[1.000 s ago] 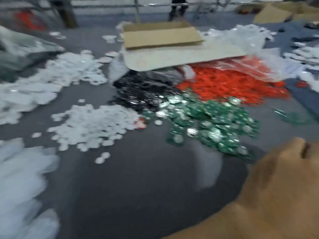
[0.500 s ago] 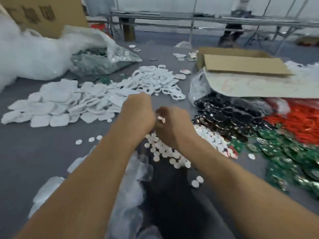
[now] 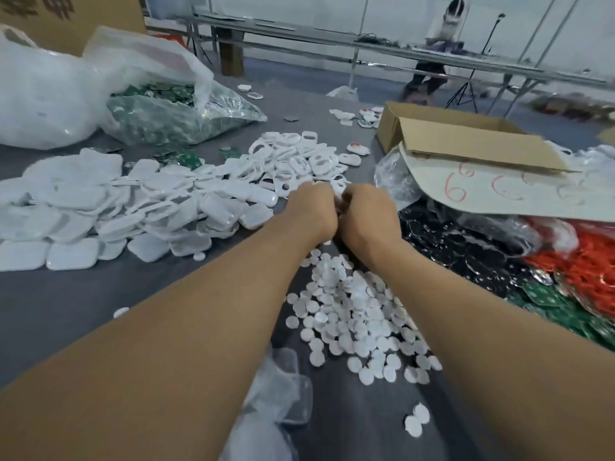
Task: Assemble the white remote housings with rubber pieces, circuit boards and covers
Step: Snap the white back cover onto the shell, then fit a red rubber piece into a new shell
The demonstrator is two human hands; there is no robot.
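Far left, clear bag [image 3: 213, 119] of green circuit boards [image 3: 159, 90], cardboard box [image 3: 466, 143] at right

My left hand [image 3: 312, 209] and right hand [image 3: 367, 216] met mid-frame, fingers curled, contents hidden. From them: white disc pile [image 3: 352, 314] at 6 o'clock, white housings [image 3: 133, 207] at 9, black pieces [image 3: 466, 247] at 3, cardboard box [image 3: 466, 138] at 2.

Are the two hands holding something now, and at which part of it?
It cannot be told. The left hand and the right hand meet with fingers curled away from the camera, and their backs hide any grip.
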